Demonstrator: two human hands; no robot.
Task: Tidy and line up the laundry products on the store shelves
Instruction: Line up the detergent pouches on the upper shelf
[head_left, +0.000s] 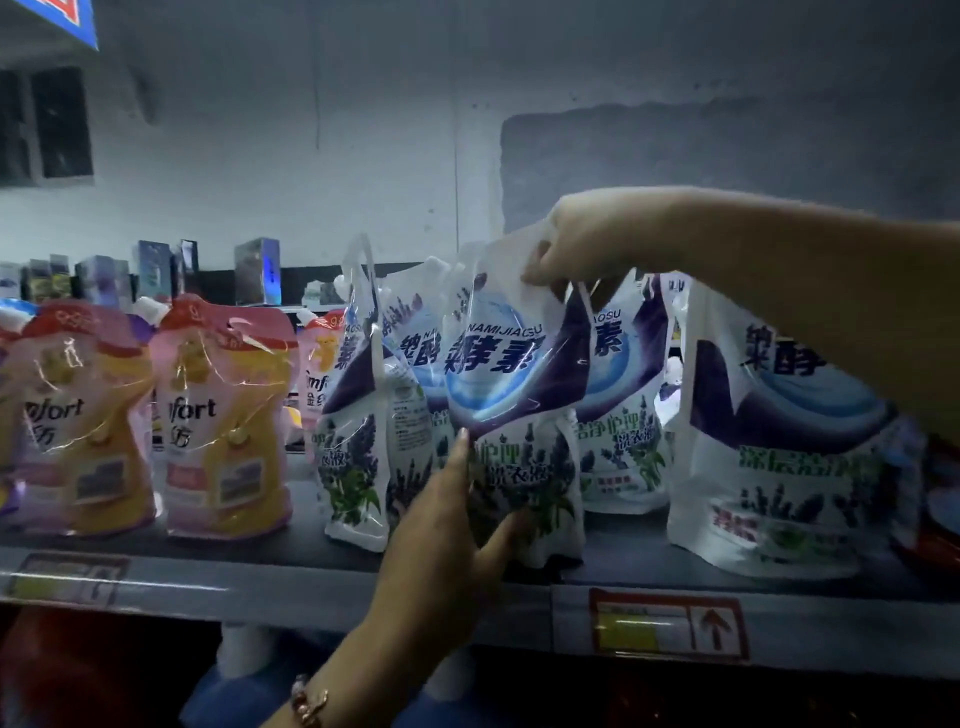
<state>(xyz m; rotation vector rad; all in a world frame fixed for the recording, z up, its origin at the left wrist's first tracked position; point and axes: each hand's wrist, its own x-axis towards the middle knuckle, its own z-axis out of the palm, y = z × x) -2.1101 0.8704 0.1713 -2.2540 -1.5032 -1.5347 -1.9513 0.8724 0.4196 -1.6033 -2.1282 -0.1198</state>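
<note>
Right hand: our right hand (576, 249) pinches the top edge of the middle detergent pouch (511, 410), fingers curled over the film.
Left hand: our left hand (457, 519) cups the same pouch low on its left side, thumb against the near face, fingers round behind.
Pouch in hand: it stands at the near edge of the shelf (311, 587), leaning slightly, base touching or just above the board; we cannot tell which.
Neighbours: a narrow pouch (356, 415) turned side-on stands just left; a large pouch (779, 441) sits to the right, nearer us; more pouches stand behind.
Further left: two pink softener pouches (223, 415) stand upright, well apart from our hands.
Shelf front: a price tag (670, 626) sits below the large pouch.
Risk: we judge the soft pouch could slump forward off the edge once we let go of the top.
Second risk: shifting it sideways could topple the side-on pouch.
</note>
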